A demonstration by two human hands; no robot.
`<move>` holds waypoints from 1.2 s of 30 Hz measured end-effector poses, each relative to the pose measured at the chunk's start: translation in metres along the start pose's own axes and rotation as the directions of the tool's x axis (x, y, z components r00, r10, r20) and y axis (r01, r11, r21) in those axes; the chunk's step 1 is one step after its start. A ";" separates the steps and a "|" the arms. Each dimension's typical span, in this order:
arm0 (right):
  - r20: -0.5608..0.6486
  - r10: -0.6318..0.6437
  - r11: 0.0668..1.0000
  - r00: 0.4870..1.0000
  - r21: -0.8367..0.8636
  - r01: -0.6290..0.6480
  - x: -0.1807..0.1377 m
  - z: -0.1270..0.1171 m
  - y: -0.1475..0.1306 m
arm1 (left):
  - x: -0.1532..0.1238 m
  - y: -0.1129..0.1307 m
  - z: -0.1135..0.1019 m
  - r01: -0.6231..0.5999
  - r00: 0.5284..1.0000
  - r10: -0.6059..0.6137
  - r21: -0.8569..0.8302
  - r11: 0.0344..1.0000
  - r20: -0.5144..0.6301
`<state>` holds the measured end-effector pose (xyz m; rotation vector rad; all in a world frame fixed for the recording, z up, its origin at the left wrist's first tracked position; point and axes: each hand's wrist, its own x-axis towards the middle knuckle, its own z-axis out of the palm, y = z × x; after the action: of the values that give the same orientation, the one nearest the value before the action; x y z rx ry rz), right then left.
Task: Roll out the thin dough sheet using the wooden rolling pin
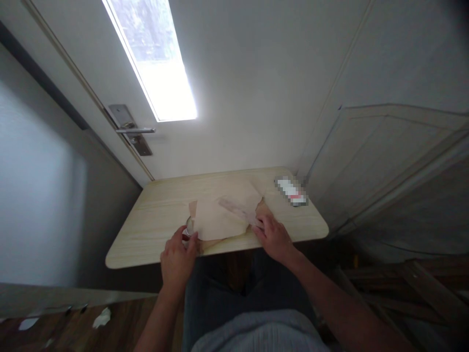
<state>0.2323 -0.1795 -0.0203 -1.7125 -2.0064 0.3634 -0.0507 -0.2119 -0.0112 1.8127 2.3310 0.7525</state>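
Observation:
A sheet of brown paper (pixel 220 221) with torn, uneven edges lies on the small wooden-topped table. My left hand (pixel 178 256) is at the paper's left end, thumb and fingers closed around a round, ring-shaped roll that looks like tape (pixel 189 226). Across the right part of the paper runs a pale, see-through flat strip (pixel 236 209). Its near end is pinched in the fingers of my right hand (pixel 274 238), beside the paper's torn right edge. Whether the strip is stiff or a length of tape, I cannot tell.
At the table's (pixel 146 220) right back corner lies a blurred-out phone-like object (pixel 292 190). Behind the table stands a white door with a metal handle (pixel 135 130) and a narrow window. Wooden slats (pixel 414 281) are low on the right; crumpled white paper (pixel 101 318) lies on the floor.

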 end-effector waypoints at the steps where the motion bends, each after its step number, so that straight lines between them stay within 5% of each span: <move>1: 0.028 0.085 0.994 0.996 0.065 -0.087 -0.002 0.001 0.001 | 0.004 -0.001 -0.001 0.038 0.997 -0.037 -0.018 0.999 0.069; 4: 0.150 0.235 0.950 0.960 0.172 -0.260 -0.003 0.000 -0.002 | 0.017 0.002 -0.001 0.098 0.978 -0.087 -0.048 0.994 0.189; 7: 0.247 0.267 0.910 0.932 0.254 -0.328 0.005 -0.002 -0.010 | 0.030 0.009 -0.003 0.109 0.977 -0.105 -0.012 0.994 0.183; 11: 0.393 0.338 0.746 0.855 0.441 -0.498 0.020 0.002 -0.023 | 0.047 0.017 -0.006 0.131 0.973 -0.123 -0.029 0.991 0.194; 16: 0.409 0.369 0.642 0.834 0.537 -0.547 0.032 0.015 -0.030 | 0.060 0.017 0.000 0.155 0.967 -0.115 -0.168 0.973 0.226; 21: 0.412 0.346 0.545 0.843 0.643 -0.538 0.033 0.027 -0.027 | 0.041 0.018 0.013 -0.130 0.981 0.154 -0.192 0.973 0.117; 26: 0.315 0.308 0.473 0.898 0.768 -0.431 0.042 0.031 -0.034 | 0.008 0.043 0.031 -0.479 0.875 0.483 -0.102 0.872 0.015; 32: 0.246 0.222 0.486 0.944 0.811 -0.326 0.058 0.021 -0.050 | 0.015 0.056 0.050 -0.466 0.883 0.456 -0.103 0.879 -0.108; 36: 0.277 0.378 0.425 0.883 0.796 -0.432 0.070 0.015 -0.033 | 0.029 0.044 0.053 -0.438 0.896 0.411 -0.184 0.880 -0.167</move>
<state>0.1896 -0.1152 -0.0041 -1.4486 -1.0161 1.3300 -0.0012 -0.1602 -0.0321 2.2560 1.8272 1.1517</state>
